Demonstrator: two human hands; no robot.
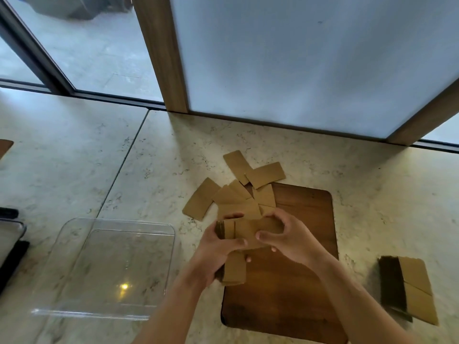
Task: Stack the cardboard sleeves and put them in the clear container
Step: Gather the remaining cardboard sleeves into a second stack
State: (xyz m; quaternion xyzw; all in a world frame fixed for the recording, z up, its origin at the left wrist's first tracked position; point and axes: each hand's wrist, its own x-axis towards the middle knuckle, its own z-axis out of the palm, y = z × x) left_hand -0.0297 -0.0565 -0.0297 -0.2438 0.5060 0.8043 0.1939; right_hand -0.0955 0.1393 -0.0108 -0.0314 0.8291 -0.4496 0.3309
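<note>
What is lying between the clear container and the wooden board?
Only bare marble counter separates the clear container from the wooden board in the head view.

Container (104,269) to your left, board (298,281) at centre, loose sleeves (238,192) beyond it, stack (409,289) to your right.

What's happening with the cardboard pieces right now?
Both hands gripping a sleeve stack. Loose sleeves still scattered. Clear container empty. Nothing blocking.
</note>
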